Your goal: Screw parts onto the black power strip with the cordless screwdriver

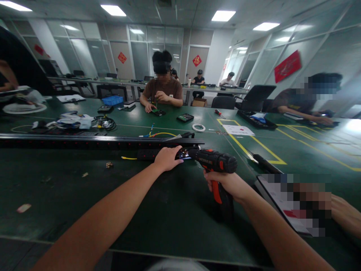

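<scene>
My right hand (229, 185) is wrapped round the orange grip of a black cordless screwdriver (214, 161), whose nose points left. The nose meets a small lit device (184, 153) that my left hand (167, 158) presses down with closed fingers. The device lies beside a long black power strip (98, 142) that runs across the green table (158, 214). A short black strip section (148, 153) sits just left of my left hand.
A person sits opposite with a small board (158, 112). Another person works at the right. Cables (105, 122), a blue tray (112, 100), a white tape roll (199, 127), a red screwdriver (218, 112) and a clipboard (284, 205) lie about. Someone's hand (345, 214) rests at the right edge.
</scene>
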Tool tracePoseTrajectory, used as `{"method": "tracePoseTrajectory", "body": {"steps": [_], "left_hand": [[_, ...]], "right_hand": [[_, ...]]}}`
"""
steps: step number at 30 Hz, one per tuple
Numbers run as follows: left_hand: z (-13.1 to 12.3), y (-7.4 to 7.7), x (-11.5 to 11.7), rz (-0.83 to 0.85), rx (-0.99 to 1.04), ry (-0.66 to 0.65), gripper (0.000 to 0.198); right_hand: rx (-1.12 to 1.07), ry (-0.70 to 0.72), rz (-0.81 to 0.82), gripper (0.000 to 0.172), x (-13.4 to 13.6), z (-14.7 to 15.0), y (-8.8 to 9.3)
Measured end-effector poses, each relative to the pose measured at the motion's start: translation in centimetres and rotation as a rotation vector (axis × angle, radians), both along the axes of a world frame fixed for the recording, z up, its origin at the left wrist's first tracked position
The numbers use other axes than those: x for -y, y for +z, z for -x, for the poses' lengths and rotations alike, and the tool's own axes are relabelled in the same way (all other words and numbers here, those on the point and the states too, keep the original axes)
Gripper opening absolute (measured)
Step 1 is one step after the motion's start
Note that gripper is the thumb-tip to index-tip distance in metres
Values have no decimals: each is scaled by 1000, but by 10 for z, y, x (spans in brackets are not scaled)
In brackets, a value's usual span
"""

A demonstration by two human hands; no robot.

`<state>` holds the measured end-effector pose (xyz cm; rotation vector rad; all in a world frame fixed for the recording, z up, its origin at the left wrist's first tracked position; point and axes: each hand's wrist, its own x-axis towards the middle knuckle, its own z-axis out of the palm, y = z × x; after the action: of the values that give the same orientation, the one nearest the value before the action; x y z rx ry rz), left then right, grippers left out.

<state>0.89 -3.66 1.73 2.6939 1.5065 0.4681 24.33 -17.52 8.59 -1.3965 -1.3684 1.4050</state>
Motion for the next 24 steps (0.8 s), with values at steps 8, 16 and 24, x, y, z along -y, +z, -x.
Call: {"method": "tracePoseTrajectory", "body": {"steps": [8, 16, 24], "left_hand": [[0, -1, 0, 1, -14, 11, 72], [0, -1, 0, 12, -5, 0, 72], [1, -1, 0, 7, 2, -8, 71]], "right_hand": [[10, 2, -6, 18, 0, 1, -2], [24, 11, -16, 16, -1, -1, -4], [26, 8, -5, 17, 0, -1, -2]]}}
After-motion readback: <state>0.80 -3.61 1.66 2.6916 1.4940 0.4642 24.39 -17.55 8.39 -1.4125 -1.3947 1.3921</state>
